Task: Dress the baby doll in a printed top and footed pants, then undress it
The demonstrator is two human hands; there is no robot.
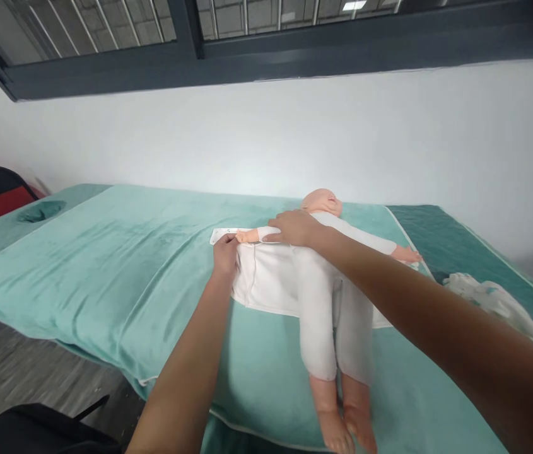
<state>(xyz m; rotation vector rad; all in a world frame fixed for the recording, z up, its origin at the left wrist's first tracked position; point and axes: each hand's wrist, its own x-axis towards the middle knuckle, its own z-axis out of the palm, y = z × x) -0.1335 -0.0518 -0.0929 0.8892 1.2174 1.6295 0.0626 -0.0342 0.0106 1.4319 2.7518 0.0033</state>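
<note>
Your left hand (225,255) is pinching the white cloth (269,277) beside the doll's (316,277) fingertips, while your right hand (294,227) is holding its sleeved arm (263,232) between thumb and fingers.

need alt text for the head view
A doll in white lies on its back on a green cover, partly over a spread white cloth; a person's right hand is on its sleeve, the left hand at the cloth's edge.

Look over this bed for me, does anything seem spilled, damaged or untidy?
I see no spill or damage. Two untidy spots: the patterned cloth is bunched up at the picture's right instead of folded, and the turquoise sheet is creased left of the doll.
</note>
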